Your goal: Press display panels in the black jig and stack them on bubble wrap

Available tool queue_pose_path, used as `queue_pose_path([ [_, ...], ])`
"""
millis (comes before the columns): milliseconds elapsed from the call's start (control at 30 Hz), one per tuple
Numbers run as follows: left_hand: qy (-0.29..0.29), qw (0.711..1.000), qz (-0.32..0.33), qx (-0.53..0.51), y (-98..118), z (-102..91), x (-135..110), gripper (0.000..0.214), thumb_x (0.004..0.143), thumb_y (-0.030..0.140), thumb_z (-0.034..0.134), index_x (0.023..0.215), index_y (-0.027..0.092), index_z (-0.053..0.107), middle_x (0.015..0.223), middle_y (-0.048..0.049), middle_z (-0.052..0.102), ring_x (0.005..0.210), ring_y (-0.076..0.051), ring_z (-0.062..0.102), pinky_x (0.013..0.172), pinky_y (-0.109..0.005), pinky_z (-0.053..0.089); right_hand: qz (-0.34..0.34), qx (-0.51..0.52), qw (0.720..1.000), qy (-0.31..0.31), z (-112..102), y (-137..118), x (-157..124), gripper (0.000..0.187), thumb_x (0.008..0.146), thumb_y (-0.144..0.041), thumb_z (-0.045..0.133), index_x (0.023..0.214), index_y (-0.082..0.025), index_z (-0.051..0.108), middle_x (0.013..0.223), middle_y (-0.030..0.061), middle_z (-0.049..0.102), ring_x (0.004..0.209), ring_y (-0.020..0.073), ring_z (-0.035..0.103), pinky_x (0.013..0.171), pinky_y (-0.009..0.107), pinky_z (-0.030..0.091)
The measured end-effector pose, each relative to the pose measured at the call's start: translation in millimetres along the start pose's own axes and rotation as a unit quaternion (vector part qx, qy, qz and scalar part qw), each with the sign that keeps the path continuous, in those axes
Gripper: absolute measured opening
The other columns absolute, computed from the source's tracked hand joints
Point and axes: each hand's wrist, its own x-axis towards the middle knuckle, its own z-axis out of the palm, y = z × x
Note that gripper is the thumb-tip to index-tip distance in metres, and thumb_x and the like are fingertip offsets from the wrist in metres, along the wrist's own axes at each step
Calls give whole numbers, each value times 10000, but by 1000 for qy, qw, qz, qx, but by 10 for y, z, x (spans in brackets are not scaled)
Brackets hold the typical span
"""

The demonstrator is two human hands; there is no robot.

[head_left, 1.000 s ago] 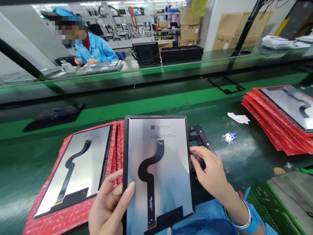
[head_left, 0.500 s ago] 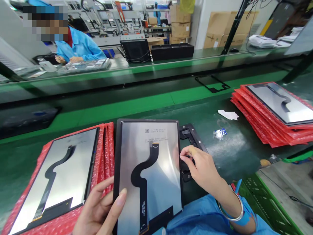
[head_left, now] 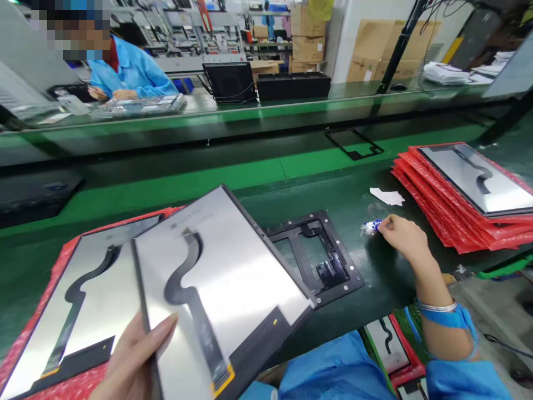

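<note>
Left hand (head_left: 133, 361) clenched on lower edge of tablet LCD panel (head_left: 233, 261): panel lifted, tilted, black flex cable (head_left: 195, 316) facing up, overlapping second panel (head_left: 70, 300) lying on red bubble-wrap bag (head_left: 50, 278). Empty black jig (head_left: 312, 255) just right of held panel, flat on green conveyor belt (head_left: 333, 328). Right hand (head_left: 402, 239) off the panel, fingertips bunched at blue-silver scrap (head_left: 372, 225); grip on scrap unclear. Farther right, stack of red bags (head_left: 437, 214) under third panel (head_left: 474, 178).
</note>
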Motion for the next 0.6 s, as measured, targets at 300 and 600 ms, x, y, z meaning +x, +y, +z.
queue_pose_path([
  [300,-134,981,-97,-97,-152,332,118,428,577,232,883,970,142,737,894,-54,781,748,-192,735,654,-216,589,-571,128,806,82,30,-709,-1012,291,994,-267,556,1263,-176,618,1192,94,684,1057,237,641,897,381,530],
  [600,-350,924,33,-153,-232,207,206,476,889,436,663,1317,231,625,1270,-118,698,1126,-289,676,768,-328,586,-540,302,781,88,51,-1122,-1094,244,986,-192,529,1092,-181,748,1046,65,729,924,238,707,799,316,607],
])
